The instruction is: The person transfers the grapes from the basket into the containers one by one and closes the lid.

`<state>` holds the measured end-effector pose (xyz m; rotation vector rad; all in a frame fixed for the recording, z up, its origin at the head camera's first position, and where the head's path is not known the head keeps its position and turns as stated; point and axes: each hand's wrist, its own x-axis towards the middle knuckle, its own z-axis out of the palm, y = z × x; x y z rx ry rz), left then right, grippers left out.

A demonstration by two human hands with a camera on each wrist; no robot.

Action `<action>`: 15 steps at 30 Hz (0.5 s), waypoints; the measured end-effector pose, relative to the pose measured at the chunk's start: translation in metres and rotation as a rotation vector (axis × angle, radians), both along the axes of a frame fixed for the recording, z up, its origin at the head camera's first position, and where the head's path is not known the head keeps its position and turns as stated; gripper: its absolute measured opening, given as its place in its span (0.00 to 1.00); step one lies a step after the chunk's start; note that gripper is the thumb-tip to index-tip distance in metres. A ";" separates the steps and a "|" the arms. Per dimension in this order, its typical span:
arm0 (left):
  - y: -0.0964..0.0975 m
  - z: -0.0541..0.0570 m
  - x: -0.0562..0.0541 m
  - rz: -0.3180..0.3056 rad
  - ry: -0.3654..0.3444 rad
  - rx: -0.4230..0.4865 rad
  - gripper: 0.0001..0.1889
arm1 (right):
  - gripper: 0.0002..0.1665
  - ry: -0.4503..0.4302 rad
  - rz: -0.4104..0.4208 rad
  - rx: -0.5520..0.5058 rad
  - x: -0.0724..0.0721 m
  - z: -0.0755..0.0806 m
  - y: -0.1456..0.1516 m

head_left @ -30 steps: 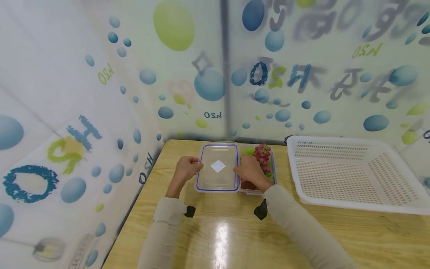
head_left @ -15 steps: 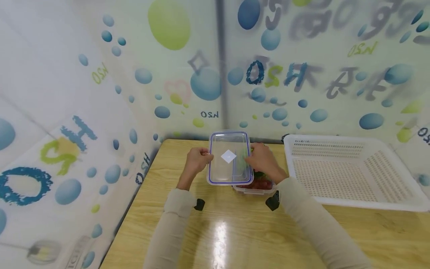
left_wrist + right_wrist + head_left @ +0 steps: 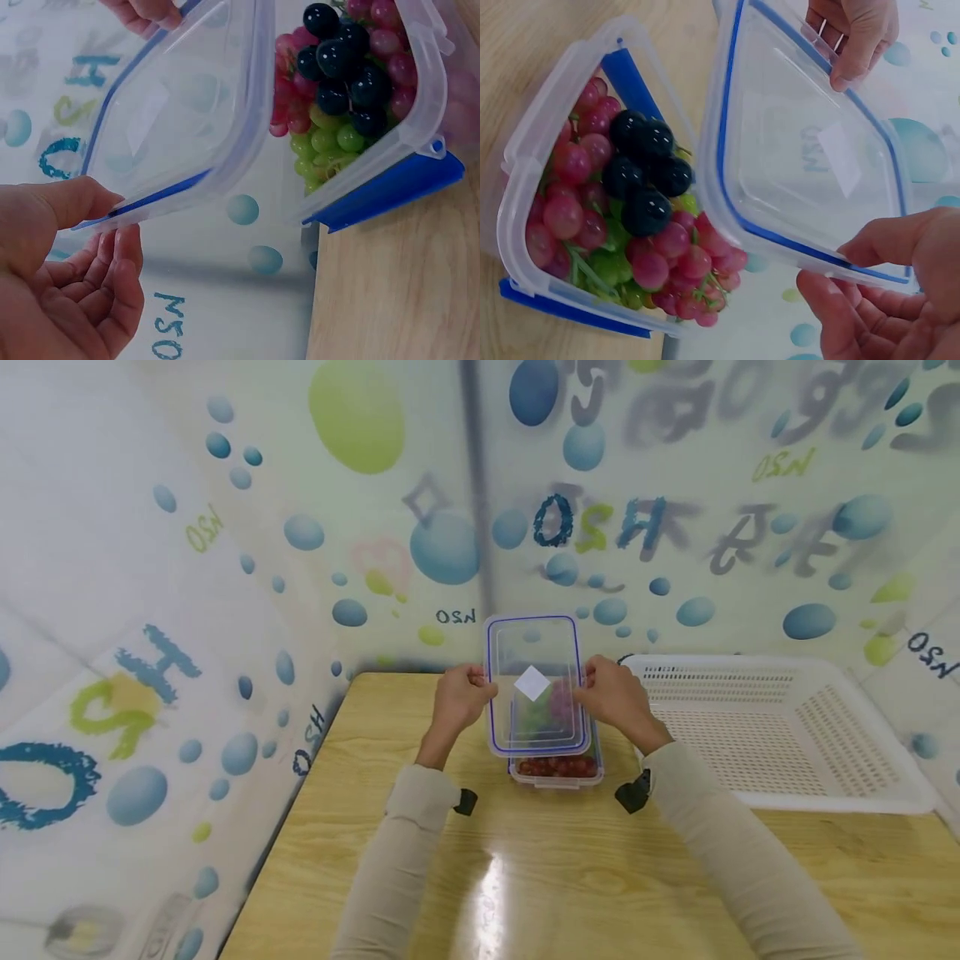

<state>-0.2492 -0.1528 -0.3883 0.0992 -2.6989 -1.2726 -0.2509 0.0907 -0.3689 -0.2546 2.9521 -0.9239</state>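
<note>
A clear plastic lid (image 3: 536, 647) with a blue seal and a white diamond sticker is held raised and tilted. My left hand (image 3: 461, 697) pinches its left edge, thumb on one face and fingers behind. On the opposite edge, my right hand (image 3: 617, 695) pinches it the same way. Below and behind the lid, a clear food container (image 3: 558, 783) with blue side clips (image 3: 577, 309) stands uncovered on the table. It holds red grapes (image 3: 574, 161), dark grapes (image 3: 341, 64) and green grapes (image 3: 330, 142), heaped up to the rim.
A white plastic basket (image 3: 750, 806) with slotted walls stands right of the container. The wooden table (image 3: 570, 877) meets a wall (image 3: 420, 647) printed with bubbles and letters at the back. Another patterned wall (image 3: 247, 810) runs along the left.
Both hands have carried the lid right and upward, from beside the container to above it. The lid has tilted more upright, and the head view has shifted slightly.
</note>
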 end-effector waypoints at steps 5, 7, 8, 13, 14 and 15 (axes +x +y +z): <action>0.007 0.008 0.001 -0.007 0.029 -0.028 0.12 | 0.18 0.028 -0.008 -0.012 0.000 0.002 0.006; 0.009 0.010 0.001 -0.003 0.030 -0.030 0.12 | 0.19 0.033 -0.014 -0.009 -0.001 0.002 0.007; 0.010 0.011 0.001 -0.002 0.031 -0.028 0.12 | 0.18 0.035 -0.018 -0.006 -0.001 0.003 0.008; 0.014 0.013 0.001 0.007 0.053 -0.032 0.13 | 0.17 0.056 -0.030 -0.007 -0.001 0.003 0.010; 0.015 0.013 0.001 0.009 0.058 -0.033 0.13 | 0.16 0.064 -0.031 -0.011 -0.001 0.003 0.011; 0.015 0.014 0.001 0.010 0.064 -0.035 0.13 | 0.16 0.074 -0.033 -0.015 -0.001 0.003 0.011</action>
